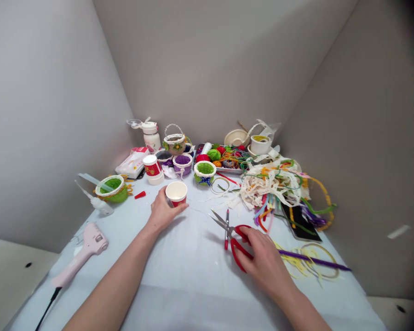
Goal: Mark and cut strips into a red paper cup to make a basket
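A red and white paper cup (176, 192) stands upright with its mouth facing up, and my left hand (163, 210) is wrapped around its side. In my right hand (264, 257) are red-handled scissors (239, 241), my fingers in the handle loops and the blades parted, pointing up and left. A red marker pen (227, 230) lies on the table under the scissors. Behind the cup stands a small green basket (204, 171) with a white rim and a blue bow. Next to it lies a thin ring (220, 185).
On the left are a pink glue gun (84, 255), a glue bottle (101, 205) and a green basket (112, 188). A tray (224, 168) of yarn stands at the back. Tangled lace and ribbons (272, 181), a dark phone (301, 223) and a purple stick (317, 260) lie right.
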Action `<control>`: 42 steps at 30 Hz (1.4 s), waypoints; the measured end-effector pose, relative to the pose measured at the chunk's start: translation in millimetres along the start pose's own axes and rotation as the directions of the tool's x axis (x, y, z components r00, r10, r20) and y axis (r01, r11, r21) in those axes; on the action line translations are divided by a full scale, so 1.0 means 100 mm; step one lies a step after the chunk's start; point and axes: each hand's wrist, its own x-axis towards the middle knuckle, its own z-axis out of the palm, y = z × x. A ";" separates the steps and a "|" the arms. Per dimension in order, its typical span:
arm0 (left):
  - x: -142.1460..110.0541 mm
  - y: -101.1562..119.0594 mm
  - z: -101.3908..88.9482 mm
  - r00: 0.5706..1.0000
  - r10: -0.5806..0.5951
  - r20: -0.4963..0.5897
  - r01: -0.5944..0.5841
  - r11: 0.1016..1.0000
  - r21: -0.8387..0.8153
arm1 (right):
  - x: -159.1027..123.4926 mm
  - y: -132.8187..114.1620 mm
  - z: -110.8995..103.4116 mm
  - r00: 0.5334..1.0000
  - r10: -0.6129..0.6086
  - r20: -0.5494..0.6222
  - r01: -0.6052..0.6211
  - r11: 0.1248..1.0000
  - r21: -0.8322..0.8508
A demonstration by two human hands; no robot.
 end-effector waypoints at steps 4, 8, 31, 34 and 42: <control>-0.19 0.17 -0.03 0.897 0.274 -0.347 -0.341 0.928 -0.148 | -0.02 0.01 -0.01 1.000 -0.024 -0.015 0.023 0.994 -0.112; -0.42 0.48 -0.02 0.856 0.516 -0.006 -0.516 0.855 -0.050 | -0.03 0.00 -0.05 0.999 -0.048 -0.015 0.044 0.978 -0.203; -0.53 0.71 0.07 0.725 0.300 0.621 -0.465 0.877 0.120 | -0.11 -0.02 -0.05 0.992 -0.124 0.030 0.128 0.955 -0.269; -0.53 0.71 0.09 0.746 0.335 0.576 -0.475 0.874 0.107 | -0.12 -0.02 -0.05 0.993 -0.107 0.042 0.115 0.960 -0.257; -0.44 0.64 0.09 0.841 0.351 0.411 -0.370 0.928 -0.037 | -0.12 0.01 -0.06 0.997 -0.039 0.071 0.054 0.973 -0.223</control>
